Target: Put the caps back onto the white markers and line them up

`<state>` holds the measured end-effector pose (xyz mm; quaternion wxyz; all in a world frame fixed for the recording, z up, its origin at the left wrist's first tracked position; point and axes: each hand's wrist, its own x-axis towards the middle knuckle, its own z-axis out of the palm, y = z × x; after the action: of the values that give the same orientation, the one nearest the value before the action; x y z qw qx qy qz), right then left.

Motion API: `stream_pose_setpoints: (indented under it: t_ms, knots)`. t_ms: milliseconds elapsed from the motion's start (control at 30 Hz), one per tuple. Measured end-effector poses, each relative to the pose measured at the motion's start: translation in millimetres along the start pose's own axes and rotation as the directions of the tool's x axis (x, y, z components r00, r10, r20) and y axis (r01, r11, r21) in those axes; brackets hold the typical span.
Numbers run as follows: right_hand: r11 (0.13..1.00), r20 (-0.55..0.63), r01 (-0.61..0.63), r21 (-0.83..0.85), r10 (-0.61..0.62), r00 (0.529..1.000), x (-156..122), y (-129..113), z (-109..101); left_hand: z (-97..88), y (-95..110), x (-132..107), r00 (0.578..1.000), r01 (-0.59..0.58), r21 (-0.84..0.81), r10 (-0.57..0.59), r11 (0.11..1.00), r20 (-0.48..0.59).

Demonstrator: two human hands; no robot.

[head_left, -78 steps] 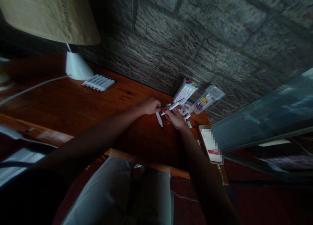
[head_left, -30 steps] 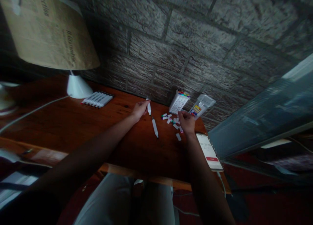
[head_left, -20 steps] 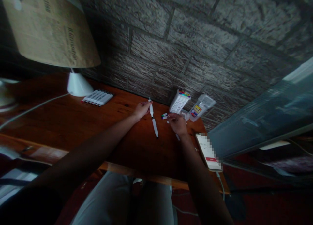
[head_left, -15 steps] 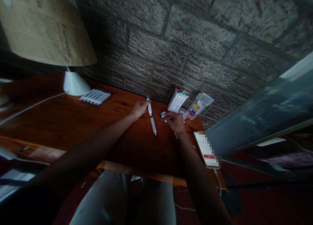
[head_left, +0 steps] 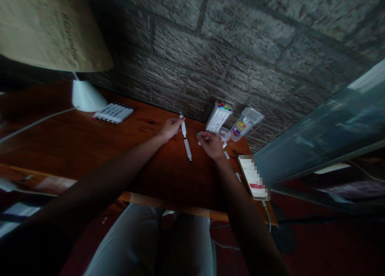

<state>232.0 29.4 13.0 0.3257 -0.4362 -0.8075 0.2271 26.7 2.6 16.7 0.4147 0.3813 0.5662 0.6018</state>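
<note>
My left hand [head_left: 172, 129] is closed, its fingertips on the upper end of a white marker [head_left: 183, 127]. A second white marker [head_left: 187, 149] with a dark tip lies end to end below it on the table. My right hand [head_left: 213, 145] is pinched over a small white piece with a green end [head_left: 198, 134], mostly hidden by the fingers. I cannot tell what this piece is. Just behind that hand stand a clear case of white markers [head_left: 217, 119] with coloured ends and a small clear plastic piece [head_left: 224, 134]. Small white scraps [head_left: 226, 154] lie beside the wrist.
A row of several white markers [head_left: 114, 113] lies near the lamp base [head_left: 86, 96] at left. An open clear plastic case [head_left: 245, 123] leans by the stone wall [head_left: 171, 51]. At the right edge of the wooden table [head_left: 168, 176] rests a phone [head_left: 254, 178] with a cable.
The view has shifted slightly. My right fingers have moved onto the small coloured-end pieces that showed beside them before. My left hand keeps its place at the upper marker.
</note>
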Motion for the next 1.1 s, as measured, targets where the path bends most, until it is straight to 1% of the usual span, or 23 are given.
stream_pose_setpoints:
  t_ms: [33,100,133,167,233,267,300,400,500,600,700,767,833,867,900,967,1100]
  knots:
    - [1.0,-0.03,-0.015,0.016,0.015,0.999,1,0,-5,0.0,0,0,1.0,0.005,-0.005,-0.005,1.0,-0.002]
    - [0.994,-0.127,-0.098,0.046,0.103,0.987,2,3,-18,-0.2,-1,1,1.0,0.009,-0.012,-0.009,1.0,-0.008]
    - [0.986,-0.207,-0.158,0.062,0.167,0.964,3,6,-26,-0.4,-1,1,1.0,0.01,-0.014,-0.01,1.0,-0.007]
    - [0.973,-0.302,-0.221,0.063,0.23,0.925,4,10,-35,-0.6,-2,1,1.0,0.009,-0.014,-0.009,1.0,-0.002]
    - [0.951,-0.446,-0.309,0.027,0.288,0.847,6,21,-49,-1.1,-2,2,1.0,0.009,-0.009,-0.009,1.0,0.008]
    - [0.944,-0.491,-0.329,0.031,0.301,0.818,7,26,-54,-1.3,-2,2,1.0,0.012,-0.005,-0.012,1.0,0.01]
    - [0.941,-0.515,-0.335,0.051,0.313,0.798,8,31,-58,-1.4,-2,2,1.0,0.018,-0.002,-0.018,1.0,0.008]
    - [0.94,-0.54,-0.326,0.099,0.326,0.776,9,40,-59,-1.3,-1,2,0.999,0.032,-0.006,-0.032,0.999,0.001]
    - [0.942,-0.531,-0.308,0.136,0.332,0.78,10,42,-54,-1.0,-1,1,0.999,0.034,-0.009,-0.034,0.999,0.01]
    - [0.95,-0.516,-0.27,0.157,0.312,0.798,10,42,-50,-0.8,-2,1,0.999,0.015,-0.009,-0.015,1.0,0.029]
    - [0.96,-0.498,-0.261,0.097,0.274,0.823,9,39,-50,-0.7,-3,2,0.999,0.011,-0.02,-0.01,1.0,0.035]
    - [0.964,-0.424,-0.266,0.005,0.243,0.872,7,35,-49,-0.4,-2,2,0.999,0.013,-0.019,-0.012,1.0,0.036]
    - [0.964,-0.295,-0.25,-0.094,0.213,0.932,5,30,-48,0.0,-2,2,0.999,0.017,-0.015,-0.017,1.0,0.034]
    - [0.962,-0.233,-0.241,-0.129,0.206,0.95,3,28,-48,0.1,-1,2,0.999,0.021,-0.018,-0.02,1.0,0.033]
    - [0.96,-0.186,-0.236,-0.153,0.207,0.961,2,25,-48,0.2,-1,1,0.999,0.022,-0.022,-0.021,1.0,0.033]
    - [0.956,-0.133,-0.235,-0.176,0.214,0.968,1,22,-48,0.3,-2,2,0.999,0.018,-0.031,-0.017,0.999,0.034]
    - [0.936,-0.042,-0.279,-0.213,0.276,0.96,0,21,-50,0.0,-3,3,0.999,0.019,-0.055,-0.016,0.998,0.037]
